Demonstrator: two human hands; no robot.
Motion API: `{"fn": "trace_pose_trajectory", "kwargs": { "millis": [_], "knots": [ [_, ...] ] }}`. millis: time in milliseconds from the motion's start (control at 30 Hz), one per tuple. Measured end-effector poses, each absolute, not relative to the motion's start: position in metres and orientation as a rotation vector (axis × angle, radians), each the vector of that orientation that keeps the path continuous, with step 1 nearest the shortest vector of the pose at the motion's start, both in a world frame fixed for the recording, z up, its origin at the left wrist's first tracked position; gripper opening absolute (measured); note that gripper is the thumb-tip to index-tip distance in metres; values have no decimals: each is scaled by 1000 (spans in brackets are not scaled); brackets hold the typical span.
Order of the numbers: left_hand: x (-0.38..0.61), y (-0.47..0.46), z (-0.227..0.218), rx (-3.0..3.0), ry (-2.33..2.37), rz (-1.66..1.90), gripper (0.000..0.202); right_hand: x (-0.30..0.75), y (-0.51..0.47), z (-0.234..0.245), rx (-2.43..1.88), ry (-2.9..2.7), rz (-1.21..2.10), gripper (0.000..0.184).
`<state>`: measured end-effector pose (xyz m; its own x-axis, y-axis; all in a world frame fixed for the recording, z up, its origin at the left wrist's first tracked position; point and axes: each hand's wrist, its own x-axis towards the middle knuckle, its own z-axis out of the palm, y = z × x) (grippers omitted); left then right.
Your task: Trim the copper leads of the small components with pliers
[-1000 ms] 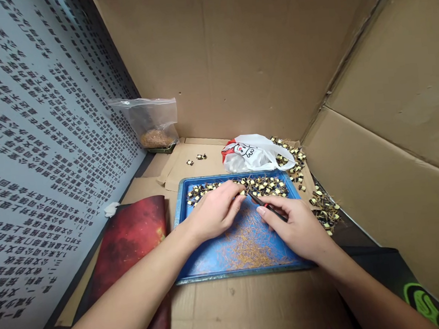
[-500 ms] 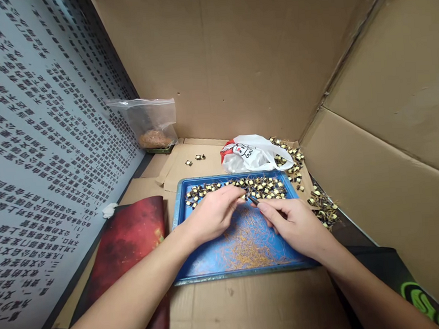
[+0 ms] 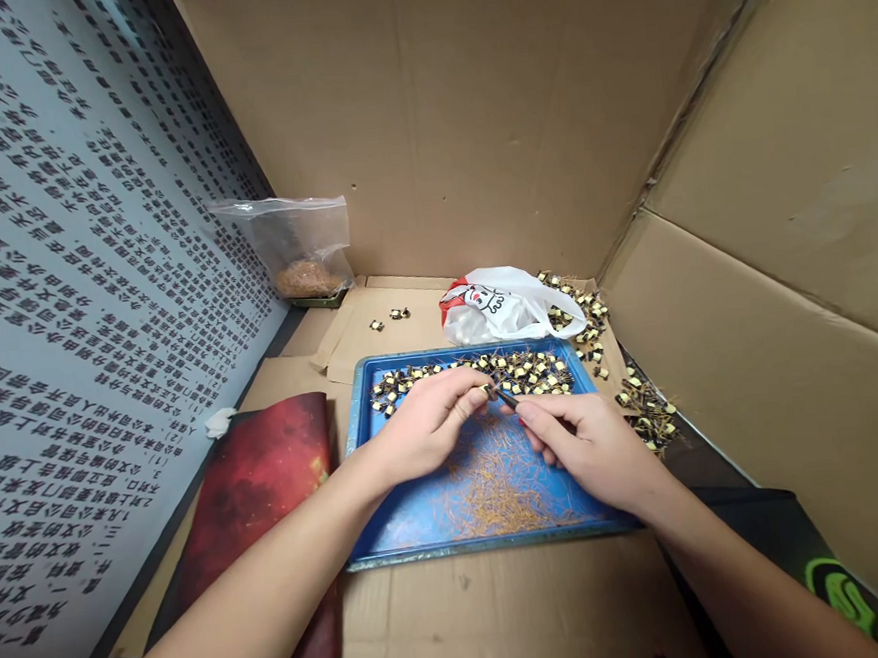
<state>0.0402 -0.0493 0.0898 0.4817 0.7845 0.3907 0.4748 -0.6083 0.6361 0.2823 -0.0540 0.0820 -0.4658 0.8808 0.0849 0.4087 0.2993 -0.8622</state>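
Observation:
Over the blue tray (image 3: 394,545), my left hand (image 3: 431,422) pinches a small yellow-and-black wire-wound coil (image 3: 490,392) between thumb and fingertips. My right hand (image 3: 589,446) is closed round a slim dark pointed tool (image 3: 507,399), with a bit of red near the fingers; the grip hides most of it, so its exact kind is unclear. The tool's tip meets the coil or its wires. Many similar coils (image 3: 536,370) with thin leads lie along the tray's far side. Below my hands, copper-coloured wire clippings (image 3: 500,505) cover part of the tray floor.
Behind the tray sits a white plastic bag (image 3: 509,309). More coils (image 3: 644,410) are heaped at the right, and a few (image 3: 399,314) lie on cardboard. A clear bag of copper-coloured bits (image 3: 311,276) stands back left, a red mat (image 3: 269,481) nearer. Cardboard walls (image 3: 469,116) enclose the space.
My left thumb and fingertips have shifted slightly, and the coil between them shows more plainly. The tool's tip stays close to it. The view has moved a little.

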Motion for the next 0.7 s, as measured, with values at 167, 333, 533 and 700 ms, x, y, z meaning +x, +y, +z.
{"fn": "trace_pose_trajectory", "kwargs": {
  "millis": [167,333,533,700],
  "knots": [
    [42,-49,90,2187,1058,982,30,280,-53,78,-1132,-1899,1144,53],
    [43,-49,90,2157,1080,968,32,280,-54,77,-1133,-1912,1062,47],
    [43,-50,90,2195,1092,967,30,279,-55,76,-1163,-1876,1088,48],
    [43,-50,85,2311,1125,962,27,279,-55,79,-1170,-1902,1092,53]
  ]
}}
